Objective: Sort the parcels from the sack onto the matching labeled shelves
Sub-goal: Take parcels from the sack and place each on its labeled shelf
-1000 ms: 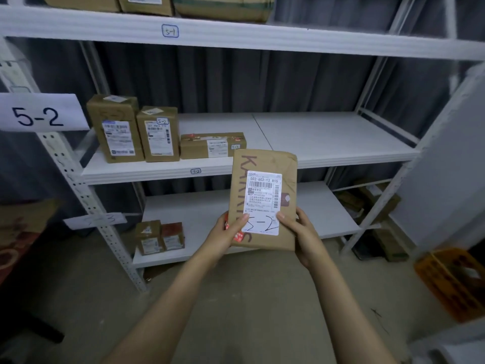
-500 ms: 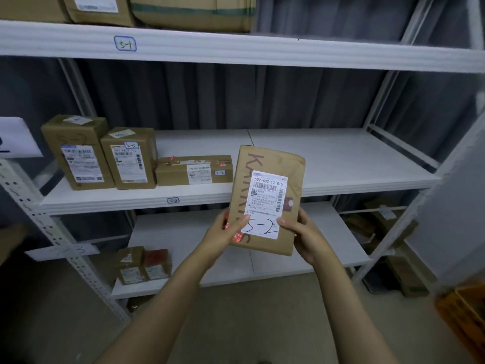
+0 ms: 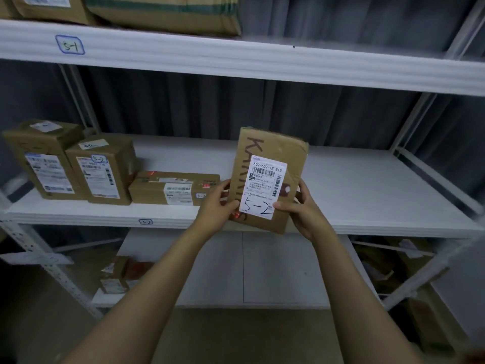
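Observation:
I hold a flat brown cardboard parcel (image 3: 270,153) upright in front of the middle shelf (image 3: 367,195). Its white label bears a barcode and a handwritten "5-2". My left hand (image 3: 215,206) grips its lower left edge and my right hand (image 3: 301,208) grips its lower right edge, thumb on the label. The middle shelf's front edge carries a small "5-2" tag (image 3: 145,222). Three brown parcels (image 3: 105,169) stand on that shelf at the left, the nearest one (image 3: 173,190) lying flat beside my left hand.
The top shelf, tagged "5-1" (image 3: 70,45), holds large parcels (image 3: 162,11). The bottom shelf (image 3: 275,269) has small parcels (image 3: 118,277) at its left end. A dark curtain hangs behind. White metal uprights (image 3: 47,266) frame the rack; boxes sit on the floor at the right.
The view has closed in on the rack and the parcel has risen from below the middle shelf's edge to in front of that shelf. Both hands keep their grip.

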